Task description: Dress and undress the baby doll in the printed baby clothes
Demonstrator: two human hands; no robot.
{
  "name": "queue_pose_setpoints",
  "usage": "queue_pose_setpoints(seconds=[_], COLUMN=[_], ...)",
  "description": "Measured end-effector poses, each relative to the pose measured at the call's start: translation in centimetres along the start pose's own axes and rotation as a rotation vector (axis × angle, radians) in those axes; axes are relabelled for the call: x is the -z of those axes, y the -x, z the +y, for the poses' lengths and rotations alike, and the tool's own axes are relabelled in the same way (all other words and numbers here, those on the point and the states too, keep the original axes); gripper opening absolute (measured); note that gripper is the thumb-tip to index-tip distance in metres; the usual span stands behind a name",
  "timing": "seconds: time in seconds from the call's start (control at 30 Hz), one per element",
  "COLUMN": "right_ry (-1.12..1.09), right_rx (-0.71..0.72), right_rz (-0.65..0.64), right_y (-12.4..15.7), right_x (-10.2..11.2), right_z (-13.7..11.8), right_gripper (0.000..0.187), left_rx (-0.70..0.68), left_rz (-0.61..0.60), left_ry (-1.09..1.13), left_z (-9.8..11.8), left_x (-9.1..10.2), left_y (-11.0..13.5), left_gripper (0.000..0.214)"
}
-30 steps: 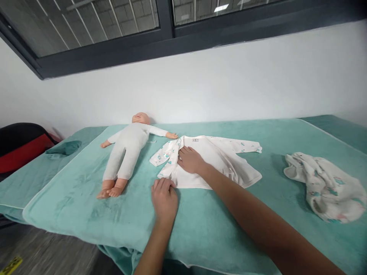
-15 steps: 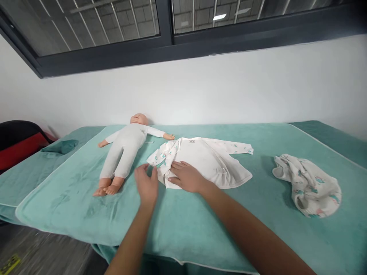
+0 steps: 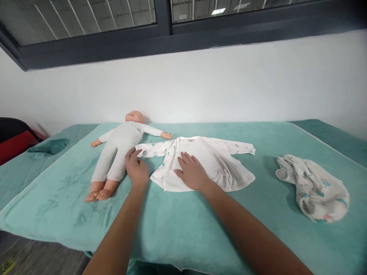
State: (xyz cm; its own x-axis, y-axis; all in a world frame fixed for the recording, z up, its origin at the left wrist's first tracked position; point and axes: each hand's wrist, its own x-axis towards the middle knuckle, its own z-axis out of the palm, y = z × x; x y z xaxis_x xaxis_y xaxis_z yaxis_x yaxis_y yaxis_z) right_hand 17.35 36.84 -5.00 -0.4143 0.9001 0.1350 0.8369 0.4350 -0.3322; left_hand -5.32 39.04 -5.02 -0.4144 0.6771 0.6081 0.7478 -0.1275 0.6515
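A white baby shirt (image 3: 209,164) lies spread on the green cover, its printed left-hand sleeve stretched out sideways. My left hand (image 3: 137,168) is at that sleeve's cuff, its fingers closed on the edge. My right hand (image 3: 193,172) rests flat on the shirt's body with the fingers spread. A baby doll (image 3: 122,147) in a white body suit lies on its back to the left of the shirt, one arm reaching toward the collar. My left hand is beside the doll's leg.
A crumpled printed baby garment (image 3: 318,191) lies on the right side of the green cover (image 3: 177,229). At the far left are a small green pillow (image 3: 50,146) and a red and black object (image 3: 17,141). A white wall (image 3: 200,88) and a dark window frame (image 3: 100,44) stand behind.
The left-hand sleeve, bunched earlier, is now drawn out straight to the left. My left hand has moved left and up with its cuff. My right hand has shifted slightly across the shirt.
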Motion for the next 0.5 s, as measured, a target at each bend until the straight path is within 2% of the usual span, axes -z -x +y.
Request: queue_pose_setpoints(seconds=[0.1,0.2,0.27,0.33,0.4,0.43,0.5], right_ry=[0.015,0.034,0.018,-0.080,-0.230,-0.292,-0.304], right_rx=[-0.028,-0.158,-0.246,-0.251,-0.244,-0.271,-0.442], right_rz=[-0.012,0.009,0.027,0.055,0.184,0.299,0.607], right_y=[-0.3,-1.1,-1.4,-1.2,-0.1,0.7,2.6], right_x=[0.0,0.1,0.4,1.1,2.5,3.5,5.7], right_z=[0.8,2.6,4.2,5.7,7.7,8.9,11.9], right_gripper=[0.063,0.069,0.070,0.065,0.053,0.048,0.042], left_rx=[-0.100,-0.144,-0.081,-0.004,0.039,0.047,0.064], left_rz=[0.038,-0.144,-0.275,-0.340,-0.357,-0.356,-0.352], left_ry=[-0.074,-0.143,-0.225,-0.309,-0.345,-0.344,-0.329], left_z=[0.3,0.8,1.1,1.4,1.6,1.6,1.6], left_x=[0.0,0.0,0.0,0.0,0.0,0.0,0.0], left_y=[0.6,0.9,0.8,0.7,0.5,0.4,0.3], left_gripper=[0.041,0.039,0.039,0.038,0.038,0.039,0.039])
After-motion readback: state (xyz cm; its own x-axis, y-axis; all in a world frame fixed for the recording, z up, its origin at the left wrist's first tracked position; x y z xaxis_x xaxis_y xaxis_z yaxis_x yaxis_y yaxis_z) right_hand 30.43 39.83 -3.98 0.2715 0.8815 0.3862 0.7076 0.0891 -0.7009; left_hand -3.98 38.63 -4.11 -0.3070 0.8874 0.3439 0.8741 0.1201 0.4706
